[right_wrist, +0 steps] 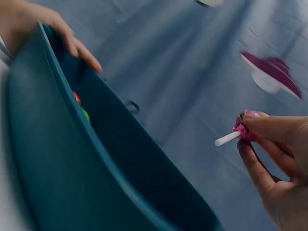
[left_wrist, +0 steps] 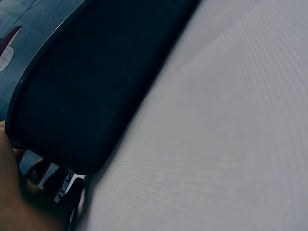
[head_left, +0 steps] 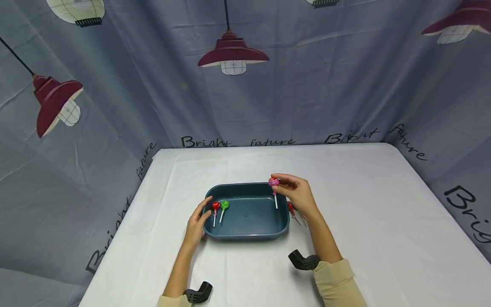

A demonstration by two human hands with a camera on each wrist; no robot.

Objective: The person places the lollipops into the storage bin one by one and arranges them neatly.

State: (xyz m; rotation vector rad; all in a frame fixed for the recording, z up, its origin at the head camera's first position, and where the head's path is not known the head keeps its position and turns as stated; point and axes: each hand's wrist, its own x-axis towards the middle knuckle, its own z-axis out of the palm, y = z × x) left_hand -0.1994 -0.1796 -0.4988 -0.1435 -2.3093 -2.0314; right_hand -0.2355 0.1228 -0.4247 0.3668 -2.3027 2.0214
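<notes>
My right hand (head_left: 297, 194) pinches a pink-wrapped lollipop (head_left: 273, 182) by its candy head, above the right end of a dark teal tray (head_left: 245, 236). The white stick points downward in the head view. At the tray's left end, my left hand (head_left: 197, 224) grips the wall, with thumb and a finger over the rim and other fingers against the outside. Inside the tray, near that hand, lie a red lollipop (head_left: 215, 205) and a green lollipop (head_left: 224, 204), side by side. Only bits of their heads show past the rim in the right wrist view.
Just right of the tray, partly behind my right hand, red-wrapped lollipops (head_left: 291, 209) lie on the white-covered table (head_left: 383, 238). A grey curtain (head_left: 291, 85) with printed lamps hangs behind the table. Black wrist mounts (head_left: 304, 260) stick out at both sleeves.
</notes>
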